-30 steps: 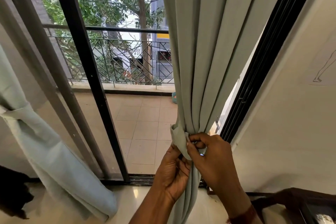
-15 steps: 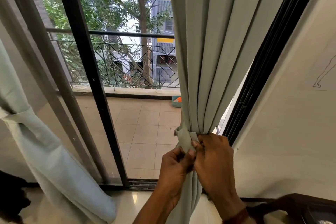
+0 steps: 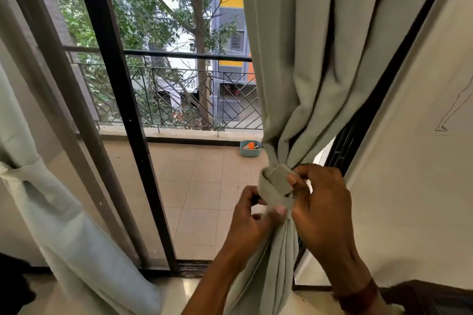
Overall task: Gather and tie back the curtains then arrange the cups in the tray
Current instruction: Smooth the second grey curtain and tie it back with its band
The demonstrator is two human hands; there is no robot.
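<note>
A pale grey-green curtain [image 3: 320, 64] hangs gathered at the right of the glass door. A tie band [image 3: 275, 183] of the same cloth wraps round its waist. My left hand [image 3: 252, 222] pinches the band's lower part against the curtain. My right hand [image 3: 321, 202] holds the band's free end between thumb and fingers, just right of the wrap. A second curtain [image 3: 58, 212] at the left edge is tied back with its own band. No cups or tray are in view.
The black door frame [image 3: 120, 100] stands between the two curtains, with a tiled balcony and railing [image 3: 179, 55] beyond. A small blue tub [image 3: 250, 149] sits on the balcony floor. A cream wall [image 3: 414, 174] is at right, dark furniture [image 3: 435, 296] at the bottom right corner.
Both hands have worked the band further round the curtain. The band's end now sticks out at the front under my right fingers. The view has tilted up slightly.
</note>
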